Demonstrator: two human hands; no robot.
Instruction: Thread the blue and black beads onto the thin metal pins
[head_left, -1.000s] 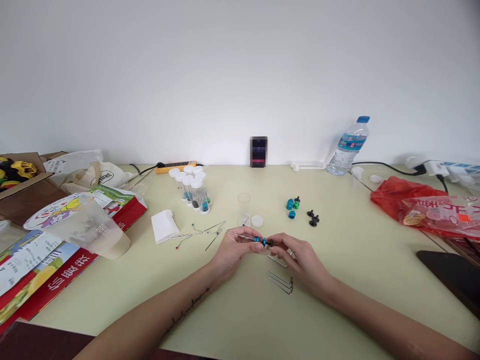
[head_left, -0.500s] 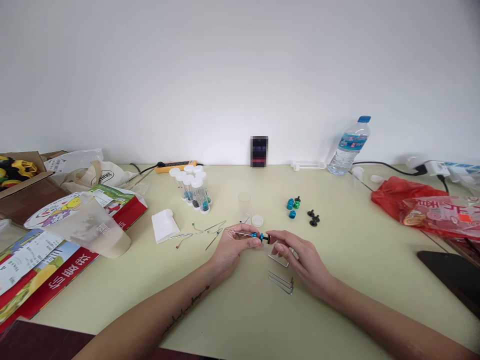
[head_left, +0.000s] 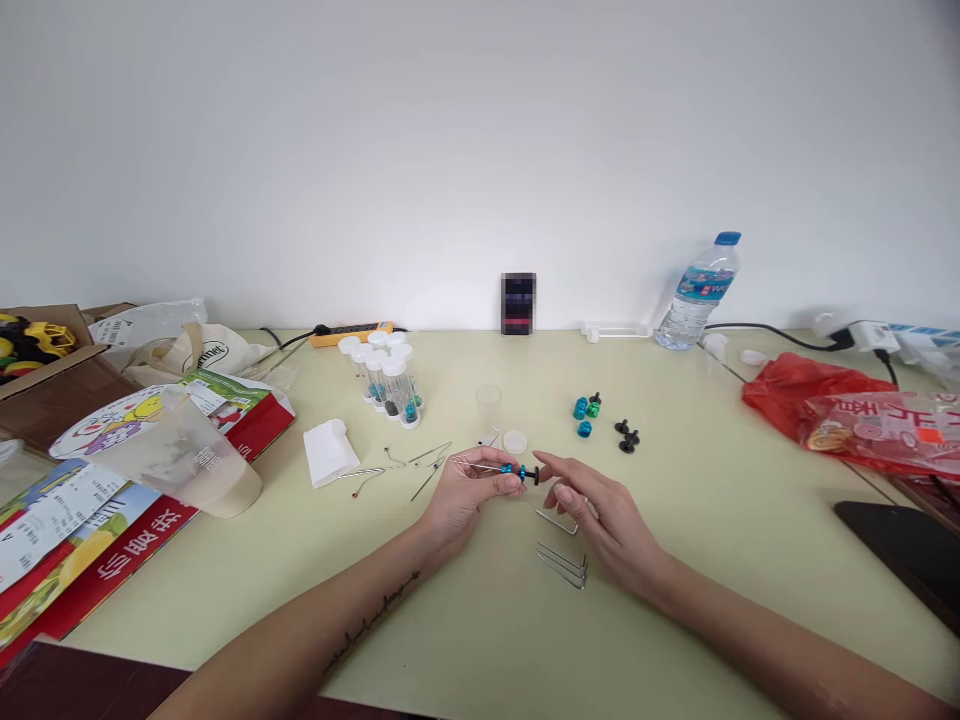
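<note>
So there's a bunch of clear tubes [head_left: 395, 390] with white caps at the back left of the table [head_left: 465, 620], small blue and dark bits in their bottoms. The tilted plastic cup [head_left: 210, 465] has some pale drink in it, and the cardboard box [head_left: 64, 390] holds a yellow and black toy [head_left: 34, 340]. Near the middle, the left hand [head_left: 476, 495] has thumb and fingers clamped on the blue-and-black piece [head_left: 517, 472]. The right hand [head_left: 600, 505] is just beside its black end, thumb and index fingertips apart, above some bent metal rods [head_left: 562, 565].
</note>
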